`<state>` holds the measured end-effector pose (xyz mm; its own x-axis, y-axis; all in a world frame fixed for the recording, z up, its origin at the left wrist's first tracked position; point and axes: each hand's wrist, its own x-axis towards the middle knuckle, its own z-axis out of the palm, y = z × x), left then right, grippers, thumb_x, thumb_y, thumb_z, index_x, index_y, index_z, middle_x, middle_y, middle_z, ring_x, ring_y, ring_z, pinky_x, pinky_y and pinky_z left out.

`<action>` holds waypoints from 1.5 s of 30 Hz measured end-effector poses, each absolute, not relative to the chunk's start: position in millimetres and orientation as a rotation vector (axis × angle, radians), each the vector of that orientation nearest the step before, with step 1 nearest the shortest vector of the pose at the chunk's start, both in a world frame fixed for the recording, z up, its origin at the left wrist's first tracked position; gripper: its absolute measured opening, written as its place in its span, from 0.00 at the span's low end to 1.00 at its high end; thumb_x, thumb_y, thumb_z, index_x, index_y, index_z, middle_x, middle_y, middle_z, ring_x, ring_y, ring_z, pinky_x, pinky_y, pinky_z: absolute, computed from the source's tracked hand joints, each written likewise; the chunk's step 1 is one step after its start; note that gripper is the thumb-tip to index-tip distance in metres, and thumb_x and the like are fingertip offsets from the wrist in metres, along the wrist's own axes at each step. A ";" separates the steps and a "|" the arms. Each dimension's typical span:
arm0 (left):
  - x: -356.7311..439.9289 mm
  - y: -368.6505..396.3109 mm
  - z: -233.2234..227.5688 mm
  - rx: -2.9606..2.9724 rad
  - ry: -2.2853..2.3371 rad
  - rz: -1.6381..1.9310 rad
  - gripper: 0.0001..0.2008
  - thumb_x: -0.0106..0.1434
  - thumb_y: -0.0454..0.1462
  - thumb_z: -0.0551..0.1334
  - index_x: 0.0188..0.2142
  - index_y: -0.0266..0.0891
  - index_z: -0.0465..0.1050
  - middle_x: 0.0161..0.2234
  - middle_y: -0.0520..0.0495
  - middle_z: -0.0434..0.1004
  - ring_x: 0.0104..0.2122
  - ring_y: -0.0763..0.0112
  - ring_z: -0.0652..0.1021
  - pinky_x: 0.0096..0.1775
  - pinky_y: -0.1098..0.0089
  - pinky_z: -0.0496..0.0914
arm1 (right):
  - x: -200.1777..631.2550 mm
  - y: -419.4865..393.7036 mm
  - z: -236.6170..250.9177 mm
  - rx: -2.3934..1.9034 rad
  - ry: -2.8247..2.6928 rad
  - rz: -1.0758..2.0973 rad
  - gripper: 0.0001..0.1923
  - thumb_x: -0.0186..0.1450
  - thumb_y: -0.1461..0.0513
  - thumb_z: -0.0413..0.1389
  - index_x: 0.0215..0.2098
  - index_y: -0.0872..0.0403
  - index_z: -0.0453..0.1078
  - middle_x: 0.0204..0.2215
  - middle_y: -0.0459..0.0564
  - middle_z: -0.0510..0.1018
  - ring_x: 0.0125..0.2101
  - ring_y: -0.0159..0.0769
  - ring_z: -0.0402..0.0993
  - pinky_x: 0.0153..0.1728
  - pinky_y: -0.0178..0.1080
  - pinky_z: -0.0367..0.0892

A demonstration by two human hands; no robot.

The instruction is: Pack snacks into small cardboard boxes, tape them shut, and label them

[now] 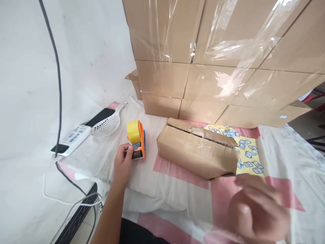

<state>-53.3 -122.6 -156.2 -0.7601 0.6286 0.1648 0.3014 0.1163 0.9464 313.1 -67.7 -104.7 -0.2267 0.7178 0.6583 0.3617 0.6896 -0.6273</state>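
My left hand [124, 156] pinches the lower front end of an orange tape dispenser [142, 139], its thumb and fingers closed on it. A wide roll of yellow tape [133, 131] is mounted on the dispenser, which is on the cloth. To the right of it lies a long brown cardboard box [193, 149] with a raised, uneven flap along its top. My right hand [259, 210] is in the air at the near right, beyond the box's right end. It is smeared by motion, so its grip cannot be made out.
Behind stands a wall of taped cardboard boxes [162, 78]. A yellow sheet of printed labels [250, 152] lies partly under the box. To the left are a white perforated scoop [106, 124], a packaged black-handled item [76, 135] and a dark cable [57, 67]. A pink and white cloth [182, 173] covers the surface.
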 end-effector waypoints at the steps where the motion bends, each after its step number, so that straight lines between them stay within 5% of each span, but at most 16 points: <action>1: -51.1 -125.9 -153.7 0.869 2.103 1.736 0.16 0.66 0.51 0.59 0.36 0.42 0.72 0.37 0.49 0.77 0.41 0.64 0.77 0.46 0.66 0.72 | 294.2 -83.5 -101.6 -0.733 -1.940 0.454 0.27 0.64 0.53 0.57 0.59 0.19 0.63 0.35 0.55 0.72 0.36 0.61 0.75 0.33 0.66 0.70; 3: -47.8 -132.9 -149.3 0.780 2.073 1.829 0.16 0.67 0.50 0.58 0.35 0.41 0.71 0.35 0.49 0.78 0.38 0.66 0.78 0.43 0.67 0.73 | 248.4 -111.4 -96.1 -0.630 -1.996 0.723 0.28 0.66 0.58 0.56 0.61 0.25 0.63 0.40 0.53 0.77 0.41 0.59 0.76 0.36 0.63 0.75; 8: -46.6 -153.8 -142.7 0.636 2.012 1.952 0.14 0.66 0.49 0.58 0.33 0.41 0.69 0.30 0.52 0.76 0.32 0.69 0.76 0.37 0.70 0.73 | 131.6 -123.4 -93.3 -0.737 -1.622 1.523 0.20 0.68 0.49 0.54 0.57 0.41 0.64 0.57 0.52 0.73 0.57 0.51 0.71 0.58 0.57 0.71; 14: -52.3 -182.1 -141.4 0.684 1.930 1.812 0.13 0.61 0.47 0.64 0.29 0.41 0.73 0.30 0.50 0.78 0.34 0.66 0.78 0.40 0.69 0.73 | 63.5 -73.5 -115.5 -0.787 -1.149 1.957 0.16 0.67 0.52 0.56 0.48 0.52 0.67 0.54 0.57 0.76 0.58 0.42 0.72 0.65 0.46 0.64; 22: -47.9 -196.5 -151.2 0.696 1.966 1.648 0.19 0.58 0.51 0.68 0.23 0.38 0.77 0.23 0.50 0.77 0.27 0.69 0.74 0.32 0.71 0.69 | 43.0 -72.0 -125.8 -0.757 -1.275 2.012 0.23 0.70 0.44 0.52 0.41 0.54 0.75 0.38 0.53 0.82 0.43 0.43 0.79 0.50 0.43 0.72; 31: -43.0 -194.3 -166.6 0.711 1.965 1.744 0.18 0.58 0.52 0.69 0.32 0.39 0.84 0.40 0.43 0.85 0.49 0.54 0.80 0.56 0.60 0.70 | 14.3 -36.5 -116.1 -0.588 -1.639 2.247 0.31 0.66 0.37 0.54 0.27 0.56 0.74 0.24 0.52 0.79 0.27 0.39 0.76 0.34 0.38 0.73; 40: -42.3 -188.1 -168.5 0.726 2.032 1.809 0.17 0.60 0.51 0.68 0.32 0.39 0.82 0.38 0.44 0.84 0.44 0.58 0.80 0.50 0.61 0.72 | -24.0 -36.2 -120.4 -0.496 -1.643 2.240 0.36 0.64 0.33 0.52 0.28 0.57 0.74 0.21 0.53 0.79 0.19 0.37 0.74 0.24 0.38 0.72; 45: -43.9 -181.0 -166.2 0.692 2.076 1.865 0.14 0.56 0.49 0.71 0.31 0.41 0.82 0.37 0.43 0.84 0.53 0.53 0.77 0.57 0.58 0.68 | -26.9 -36.8 -134.1 -0.381 -1.451 2.253 0.37 0.65 0.32 0.49 0.29 0.57 0.73 0.19 0.51 0.76 0.20 0.37 0.74 0.23 0.36 0.70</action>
